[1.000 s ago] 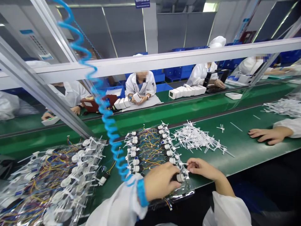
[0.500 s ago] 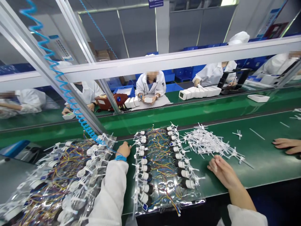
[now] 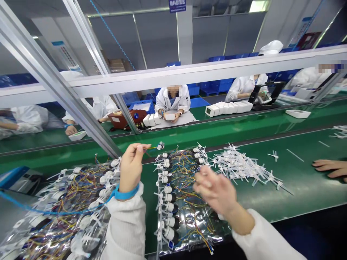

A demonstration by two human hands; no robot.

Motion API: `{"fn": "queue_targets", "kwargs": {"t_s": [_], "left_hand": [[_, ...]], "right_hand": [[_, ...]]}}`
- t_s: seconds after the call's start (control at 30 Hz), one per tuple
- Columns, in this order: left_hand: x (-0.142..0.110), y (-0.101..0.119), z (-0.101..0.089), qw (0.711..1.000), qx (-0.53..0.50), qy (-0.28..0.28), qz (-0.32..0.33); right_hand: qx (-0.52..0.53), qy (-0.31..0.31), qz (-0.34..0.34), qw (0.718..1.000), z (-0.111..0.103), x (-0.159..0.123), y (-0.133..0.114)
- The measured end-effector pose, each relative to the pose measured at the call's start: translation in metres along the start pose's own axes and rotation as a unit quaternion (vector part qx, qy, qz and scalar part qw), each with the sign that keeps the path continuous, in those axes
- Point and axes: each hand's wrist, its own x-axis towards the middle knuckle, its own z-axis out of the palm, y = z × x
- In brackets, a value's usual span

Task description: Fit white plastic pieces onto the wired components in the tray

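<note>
My left hand (image 3: pixel 131 164), with a blue band at the wrist, is raised above the gap between two trays. Its thumb and fingers pinch thin coloured wires that lead right to a small silvery-white part (image 3: pixel 160 146); its exact kind is too small to tell. My right hand (image 3: pixel 215 189) hovers over the right side of the clear plastic tray (image 3: pixel 189 218), its fingers bent and smeared by motion, so I cannot tell if they hold anything. Along that tray's sides sit rows of black-and-white cylindrical parts (image 3: pixel 170 207) with white cable ties, their coloured wires tangled between.
A pile of white cable ties (image 3: pixel 238 164) lies on the green bench (image 3: pixel 295 180). Another loaded tray (image 3: pixel 70 195) is at left, under a blue coiled cord (image 3: pixel 54 209). A co-worker's hand (image 3: pixel 329 168) rests at right. A metal frame post (image 3: pixel 89 119) stands ahead.
My left hand has lifted from the bench beside the tray and now holds the wired part. My right hand has moved left from near the cable ties to over the tray. The blue cord swung down.
</note>
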Motion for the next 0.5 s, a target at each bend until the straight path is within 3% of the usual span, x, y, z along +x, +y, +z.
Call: {"fn": "queue_targets", "kwargs": {"t_s": [0.07,0.13,0.27,0.37,0.5], "left_hand": [[-0.002,0.021,0.014,0.995,-0.093,-0.038,0.006],[-0.011,0.036,0.022,0.989,-0.098,-0.107,0.007],[-0.043,0.04,0.016,0.953,-0.069,-0.293,0.013],[-0.062,0.033,0.009,0.878,-0.14,-0.454,0.052],[-0.066,0.031,0.012,0.723,-0.194,-0.651,0.128]], "right_hand": [[-0.004,0.007,0.117,0.993,0.005,0.026,0.039],[0.011,0.035,0.182,0.983,0.005,0.049,0.066],[0.061,0.104,0.163,0.979,0.001,0.076,0.079],[0.081,0.132,0.142,0.978,-0.002,0.071,0.069],[0.079,0.155,0.126,0.977,-0.006,0.052,0.053]]}}
